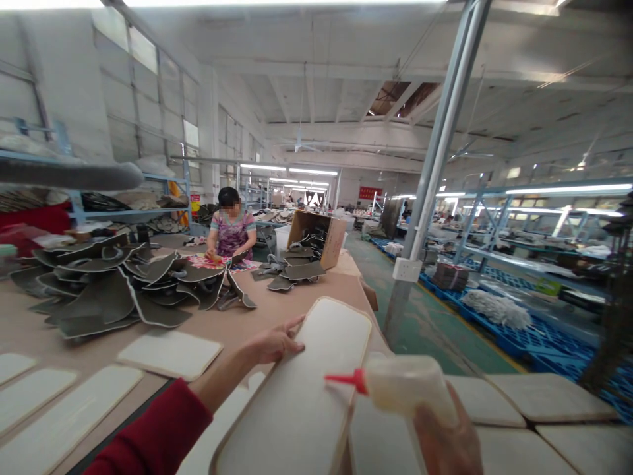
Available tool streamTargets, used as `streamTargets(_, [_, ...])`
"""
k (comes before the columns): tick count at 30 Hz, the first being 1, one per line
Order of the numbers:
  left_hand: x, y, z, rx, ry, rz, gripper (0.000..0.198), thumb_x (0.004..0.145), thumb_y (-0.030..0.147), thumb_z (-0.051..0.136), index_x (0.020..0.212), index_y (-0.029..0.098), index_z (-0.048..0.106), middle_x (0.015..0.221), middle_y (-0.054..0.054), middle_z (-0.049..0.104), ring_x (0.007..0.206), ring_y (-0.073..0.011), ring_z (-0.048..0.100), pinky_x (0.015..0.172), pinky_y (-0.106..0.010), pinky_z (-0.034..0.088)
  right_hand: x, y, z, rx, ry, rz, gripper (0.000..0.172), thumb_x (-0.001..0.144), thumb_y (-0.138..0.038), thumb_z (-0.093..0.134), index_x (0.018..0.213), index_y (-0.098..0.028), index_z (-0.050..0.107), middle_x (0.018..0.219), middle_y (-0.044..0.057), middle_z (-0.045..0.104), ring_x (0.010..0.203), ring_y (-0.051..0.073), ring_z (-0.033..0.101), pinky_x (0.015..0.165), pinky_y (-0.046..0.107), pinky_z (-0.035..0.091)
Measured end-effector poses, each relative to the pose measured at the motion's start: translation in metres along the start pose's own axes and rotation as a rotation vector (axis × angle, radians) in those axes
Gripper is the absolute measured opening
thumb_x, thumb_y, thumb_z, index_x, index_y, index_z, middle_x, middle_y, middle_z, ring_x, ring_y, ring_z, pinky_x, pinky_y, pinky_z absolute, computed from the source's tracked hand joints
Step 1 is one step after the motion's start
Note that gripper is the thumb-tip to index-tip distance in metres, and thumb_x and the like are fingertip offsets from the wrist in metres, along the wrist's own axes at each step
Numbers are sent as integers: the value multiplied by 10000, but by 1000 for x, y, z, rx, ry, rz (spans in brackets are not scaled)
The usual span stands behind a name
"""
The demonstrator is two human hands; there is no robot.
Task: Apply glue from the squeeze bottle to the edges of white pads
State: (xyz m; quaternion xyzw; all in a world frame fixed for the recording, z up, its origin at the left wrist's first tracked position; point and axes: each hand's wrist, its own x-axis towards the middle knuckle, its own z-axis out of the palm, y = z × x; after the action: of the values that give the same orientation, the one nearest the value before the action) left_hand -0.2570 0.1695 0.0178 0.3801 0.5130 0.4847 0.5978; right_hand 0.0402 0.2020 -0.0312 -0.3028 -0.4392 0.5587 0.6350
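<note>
My left hand (274,343), in a red sleeve, grips the left edge of a long white panel with a tan rim (301,396) and holds it tilted up in front of me. My right hand (448,445) is wrapped round a squeeze bottle (403,386) of pale liquid. The bottle's red nozzle (346,380) points left and lies over the panel's right side. More white panels (171,354) lie flat on the brown table (232,323) to the left and on the right (548,396).
A heap of dark grey cut pieces (113,284) covers the table's far left. A person in a patterned top (231,231) works at the far end, beside an open cardboard box (319,237). A grey steel column (435,165) stands right of the table; blue pallets (519,330) line the green aisle.
</note>
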Motion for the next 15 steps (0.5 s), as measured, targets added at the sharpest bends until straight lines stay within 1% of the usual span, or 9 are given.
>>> streamTargets(2, [-1, 2, 4, 1, -32, -20, 1224, 409, 189, 861, 1461, 203, 235, 1033, -87, 662, 860, -232, 632, 720, -302, 511, 18, -20, 10, 19, 135, -101, 680, 489, -417, 852, 1055, -186, 555, 827, 34, 641, 717, 179, 579, 624, 238, 480])
streamTargets(4, [-1, 3, 6, -8, -51, -21, 1215, 411, 190, 860, 1459, 205, 246, 1066, -97, 657, 881, -236, 628, 726, -302, 512, 21, -26, 17, 5, 159, -128, 686, 488, -395, 862, 1065, -179, 558, 832, 31, 636, 722, 166, 569, 632, 219, 472])
streamTargets(5, [-1, 2, 6, -14, -50, -18, 1221, 406, 192, 861, 1459, 203, 245, 1071, -98, 657, 892, -240, 626, 730, -302, 510, 16, -22, 18, 1, 130, -113, 686, 504, -399, 856, 1082, -182, 557, 851, 35, 638, 732, 169, 571, 640, 221, 472])
streamTargets(7, [0, 0, 5, -15, -41, -17, 1240, 392, 197, 863, 1462, 197, 236, 1059, -97, 662, 893, -245, 623, 729, -303, 507, -5, -7, 19, 10, 12, -41, 686, 535, -445, 829, 1109, -195, 550, 885, 45, 650, 748, 187, 586, 650, 242, 478])
streamTargets(9, [1, -2, 2, -5, -24, -17, 1251, 391, 197, 861, 1466, 194, 221, 1047, -96, 663, 882, -244, 622, 731, -307, 505, -24, 8, 18, -23, -114, 35, 736, 478, -526, 828, 1070, -175, 569, 840, 60, 660, 719, 222, 602, 624, 271, 491])
streamTargets(10, [1, -2, 2, 5, -14, -17, 1242, 399, 195, 856, 1466, 195, 221, 1048, -96, 660, 881, -242, 621, 732, -306, 504, -27, 12, 17, -21, -139, 54, 750, 464, -540, 827, 1066, -173, 569, 835, 63, 661, 720, 233, 607, 623, 281, 496])
streamTargets(12, [0, -1, 5, 33, -2, -17, 1203, 417, 188, 843, 1459, 203, 243, 1061, -94, 648, 886, -237, 616, 732, -300, 503, -17, 9, 18, 1, -96, 24, 722, 513, -498, 821, 1103, -185, 548, 871, 53, 657, 746, 217, 608, 646, 267, 495])
streamTargets(14, [-1, 2, 10, 63, -20, -20, 1164, 419, 181, 832, 1445, 212, 284, 1075, -89, 636, 875, -234, 613, 719, -301, 505, 6, 0, 19, 13, -4, -71, 694, 567, -414, 818, 1154, -201, 516, 933, 40, 642, 790, 182, 595, 678, 228, 481])
streamTargets(15, [0, 4, 12, 74, -41, -23, 1146, 420, 181, 828, 1438, 219, 302, 1083, -87, 632, 867, -234, 613, 715, -304, 506, 15, -3, 19, -39, 36, -130, 716, 543, -399, 835, 1149, -191, 517, 935, 41, 636, 788, 177, 589, 673, 222, 479])
